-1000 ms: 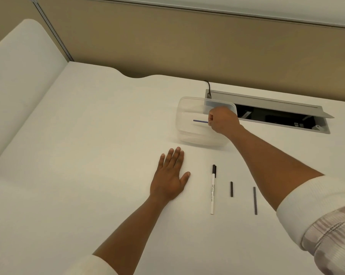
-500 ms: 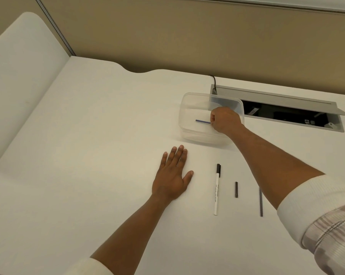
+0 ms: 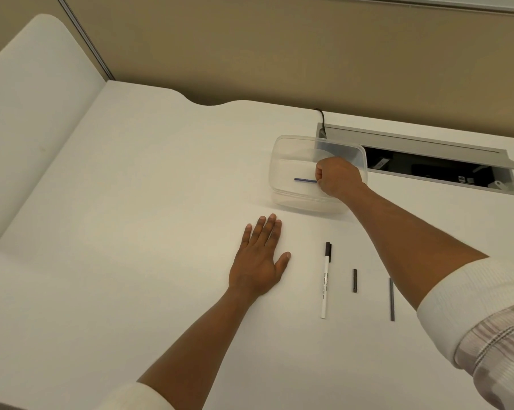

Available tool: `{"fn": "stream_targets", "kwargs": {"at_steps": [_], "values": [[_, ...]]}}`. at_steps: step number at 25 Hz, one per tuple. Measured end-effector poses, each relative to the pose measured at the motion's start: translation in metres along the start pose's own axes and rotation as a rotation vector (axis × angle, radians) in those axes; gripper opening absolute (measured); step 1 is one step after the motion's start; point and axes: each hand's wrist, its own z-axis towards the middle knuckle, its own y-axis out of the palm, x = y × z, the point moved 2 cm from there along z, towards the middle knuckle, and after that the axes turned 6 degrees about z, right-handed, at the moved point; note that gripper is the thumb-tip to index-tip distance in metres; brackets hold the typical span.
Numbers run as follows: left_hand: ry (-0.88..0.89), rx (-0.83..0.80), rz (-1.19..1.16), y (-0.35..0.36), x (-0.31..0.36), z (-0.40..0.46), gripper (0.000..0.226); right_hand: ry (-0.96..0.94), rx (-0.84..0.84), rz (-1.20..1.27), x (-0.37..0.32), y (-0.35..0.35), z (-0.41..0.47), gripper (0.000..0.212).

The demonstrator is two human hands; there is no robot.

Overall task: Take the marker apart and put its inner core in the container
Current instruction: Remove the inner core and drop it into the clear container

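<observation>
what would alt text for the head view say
A person's right hand holds a thin blue inner core inside a clear plastic container on a white table. The left hand rests flat nearby, beside a white marker body and two dark parts.

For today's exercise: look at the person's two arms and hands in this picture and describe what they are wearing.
Both hands, left hand and right hand, are bare: no gloves, rings or watch show. The forearms are bare too. Each arm ends in a white ribbed knit cuff, pushed up. Over the right cuff lies a pale grey-and-white plaid sleeve.
</observation>
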Motion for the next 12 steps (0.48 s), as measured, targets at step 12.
{"fn": "stream_targets", "kwargs": {"at_steps": [12], "values": [[-0.003,-0.006,0.008,0.0006,-0.0002,-0.0001,0.070,0.000,-0.001,0.058,0.0037,-0.0004,-0.0019,0.012]]}}
